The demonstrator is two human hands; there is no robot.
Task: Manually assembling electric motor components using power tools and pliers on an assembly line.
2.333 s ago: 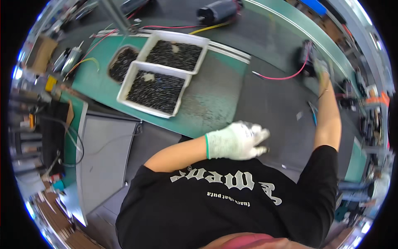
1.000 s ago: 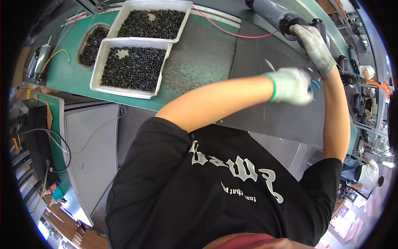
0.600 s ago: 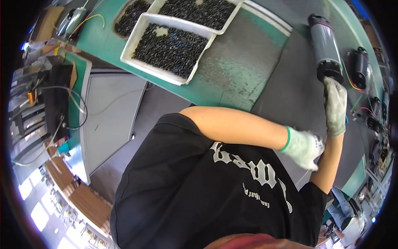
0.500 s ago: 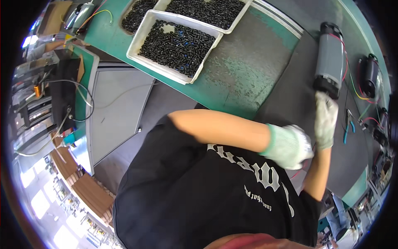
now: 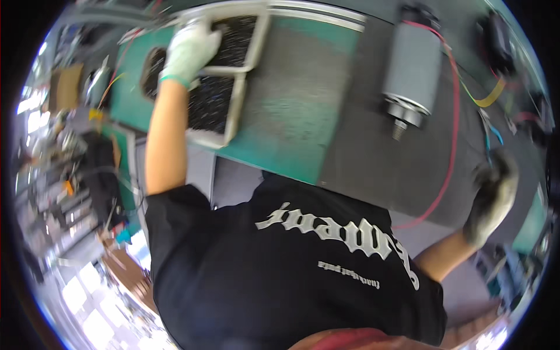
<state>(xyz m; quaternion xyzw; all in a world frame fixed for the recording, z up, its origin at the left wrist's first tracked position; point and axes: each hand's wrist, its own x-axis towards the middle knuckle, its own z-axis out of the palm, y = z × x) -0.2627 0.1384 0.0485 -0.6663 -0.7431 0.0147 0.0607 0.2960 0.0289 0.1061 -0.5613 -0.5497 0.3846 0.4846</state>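
My left hand [image 5: 191,49], in a whitish knit glove with a green cuff, reaches over the white trays of small black parts. Its fingers are smeared and partly hidden at the far tray [image 5: 259,38]. Closer to me is the near tray [image 5: 236,111]. My right hand [image 5: 494,195], in a glove with a dark palm, is raised at the right below the blue-handled pliers [image 5: 489,131]. Motion blurs its fingers, so what they hold, if anything, is unclear. On the dark mat lies a grey cylindrical motor [image 5: 413,67] with a bare metal flange and shaft toward me.
A red wire [image 5: 454,146] loops from the motor to the bench edge. Another dark motor [image 5: 499,44] lies at the far right, near a yellow wire [image 5: 493,95]. The green bench top [image 5: 291,151] is worn between trays and mat.
My left hand has gone from before my chest to the trays. My right hand has left the motor's near end, where metal flange and shaft now show instead of black. The view has shifted.
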